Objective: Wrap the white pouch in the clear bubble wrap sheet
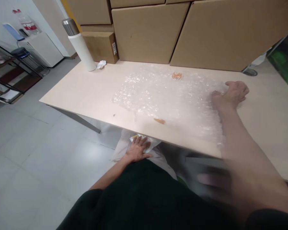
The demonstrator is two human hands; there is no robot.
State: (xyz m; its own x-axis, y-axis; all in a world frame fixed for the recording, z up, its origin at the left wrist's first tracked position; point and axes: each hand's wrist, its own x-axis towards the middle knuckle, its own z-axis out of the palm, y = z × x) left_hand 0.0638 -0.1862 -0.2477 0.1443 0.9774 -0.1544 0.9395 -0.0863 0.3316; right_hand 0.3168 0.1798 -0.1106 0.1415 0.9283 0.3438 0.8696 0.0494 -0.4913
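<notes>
My left hand lies with its fingers spread on a crumpled clear plastic package, just below the table's front edge. Under that package is a pale bag or liner. At the right end of a flat sheet of bubble wrap is my right hand, somewhat blurred, its thumb apart from the bent fingers. It is beside or touching the wrap's edge; I cannot tell which. Orange-brown patches, one at the back and one at the front, show at the wrap.
Large cardboard boxes stand along the back of the pale table. A white flask with a steel cap and a crumpled tissue are at the back left. On the far left are a dark rack and a white cabinet.
</notes>
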